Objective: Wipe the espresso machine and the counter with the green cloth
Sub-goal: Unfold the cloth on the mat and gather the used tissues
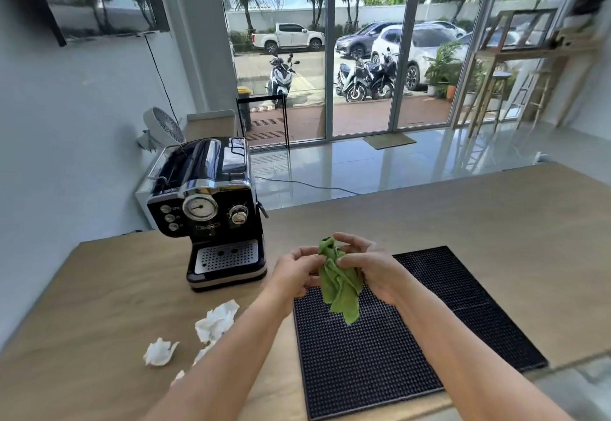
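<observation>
The green cloth (340,283) hangs bunched above the black mat, held between both hands. My left hand (296,271) pinches its left side and my right hand (372,266) grips its top and right side with curled fingers. The black and chrome espresso machine (211,209) stands upright on the wooden counter (99,288), to the left of my hands and apart from them. Its perforated drip tray faces me.
A black rubber bar mat (413,338) lies on the counter under my hands. Crumpled white paper tissues (216,321) are scattered at the front left. A small fan (163,126) sits behind the machine. The counter's far edge drops to a tiled floor.
</observation>
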